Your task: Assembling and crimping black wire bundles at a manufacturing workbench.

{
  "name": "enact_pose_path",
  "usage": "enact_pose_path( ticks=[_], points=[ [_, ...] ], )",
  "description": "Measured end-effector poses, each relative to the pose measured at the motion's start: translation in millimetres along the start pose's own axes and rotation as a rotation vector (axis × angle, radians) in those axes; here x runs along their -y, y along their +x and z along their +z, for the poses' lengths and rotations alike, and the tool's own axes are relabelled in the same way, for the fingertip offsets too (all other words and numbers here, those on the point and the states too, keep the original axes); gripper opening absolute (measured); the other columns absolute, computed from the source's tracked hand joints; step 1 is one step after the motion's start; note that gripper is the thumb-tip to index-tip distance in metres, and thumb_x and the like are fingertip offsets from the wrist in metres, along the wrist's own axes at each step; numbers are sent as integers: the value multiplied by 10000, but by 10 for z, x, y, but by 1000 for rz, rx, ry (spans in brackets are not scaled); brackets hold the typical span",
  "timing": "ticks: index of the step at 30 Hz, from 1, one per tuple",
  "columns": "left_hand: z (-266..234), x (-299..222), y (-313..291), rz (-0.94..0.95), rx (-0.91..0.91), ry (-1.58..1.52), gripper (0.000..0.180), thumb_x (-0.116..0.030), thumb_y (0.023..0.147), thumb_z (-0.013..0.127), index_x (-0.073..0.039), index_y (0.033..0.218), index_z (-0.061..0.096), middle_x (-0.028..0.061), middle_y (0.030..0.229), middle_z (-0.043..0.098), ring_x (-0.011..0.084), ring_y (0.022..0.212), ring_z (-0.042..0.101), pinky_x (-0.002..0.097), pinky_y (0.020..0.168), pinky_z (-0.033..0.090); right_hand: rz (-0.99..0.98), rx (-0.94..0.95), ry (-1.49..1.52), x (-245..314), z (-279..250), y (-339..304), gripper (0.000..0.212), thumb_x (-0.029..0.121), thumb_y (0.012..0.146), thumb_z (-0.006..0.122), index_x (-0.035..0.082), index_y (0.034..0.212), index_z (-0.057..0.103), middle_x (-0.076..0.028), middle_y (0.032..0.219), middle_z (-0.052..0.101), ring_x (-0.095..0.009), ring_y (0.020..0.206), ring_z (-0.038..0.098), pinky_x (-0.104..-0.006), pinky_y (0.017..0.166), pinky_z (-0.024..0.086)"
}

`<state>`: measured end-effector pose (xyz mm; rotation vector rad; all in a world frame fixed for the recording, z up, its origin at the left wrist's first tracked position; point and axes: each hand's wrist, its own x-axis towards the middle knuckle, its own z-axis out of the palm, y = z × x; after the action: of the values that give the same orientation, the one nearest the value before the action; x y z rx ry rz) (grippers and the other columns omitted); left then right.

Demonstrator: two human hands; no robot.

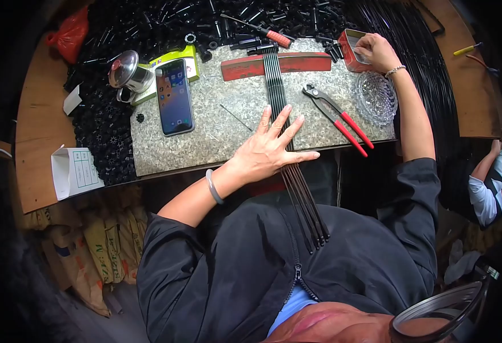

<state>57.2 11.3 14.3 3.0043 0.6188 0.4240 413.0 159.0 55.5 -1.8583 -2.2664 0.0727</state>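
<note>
My left hand (271, 146) lies flat with spread fingers across a row of thin black rods (275, 86), which look like umbrella ribs. Their near ends, with small black tips, reach over the table edge to my jacket. At the far end they cross a red metal bar (305, 62) and meet a black fitting. My right hand (378, 52) is at the mouth of a small red tin (351, 60), its fingers bent together and the tips partly inside. What they pinch, if anything, is hidden. Pliers (339, 120) with red handles lie between my hands.
A glass ashtray (375, 100) stands below my right wrist. Left on the stone slab (216, 123) are a phone (175, 97) and a lidded glass cup (132, 74). A red-handled screwdriver (276, 38) lies among black parts. A white box (76, 172) sits at left; another person's arm (485, 166) shows at far right.
</note>
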Motion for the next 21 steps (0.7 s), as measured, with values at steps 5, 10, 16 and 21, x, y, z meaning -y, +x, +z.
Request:
enact_pose_path(
  ticks=[5,10,16,21],
  points=[
    [-4,-6,-1,-3,6,8,491,-355,837,523,-492,1286,379,175,1367,344,437,1278,286,636,996,236,-101,-376,243,474,-55,20,158,166,868,565,43,964,591,-106,828,620,-216,773,614,-302,700,479],
    [-13,-1,-8,-12,25,34,495,-356,831,532,-479,1288,386,181,1373,333,435,1280,285,633,991,248,-290,-105,420,1197,274,110,157,167,842,602,26,910,612,-85,798,597,-180,720,568,-279,682,457],
    [-3,-6,14,-15,14,5,476,-349,848,513,-478,1288,387,186,1384,316,432,1284,279,631,989,254,-308,-79,445,1269,533,226,168,205,815,646,55,891,656,-55,757,577,-159,660,533,-275,619,435],
    [7,5,-1,-16,-7,-11,501,-288,848,482,-468,1303,370,200,1368,333,436,1272,304,629,992,246,-245,-38,478,1334,535,229,174,218,805,662,61,881,664,-34,748,576,-125,629,492,-261,592,413]
  ],
)
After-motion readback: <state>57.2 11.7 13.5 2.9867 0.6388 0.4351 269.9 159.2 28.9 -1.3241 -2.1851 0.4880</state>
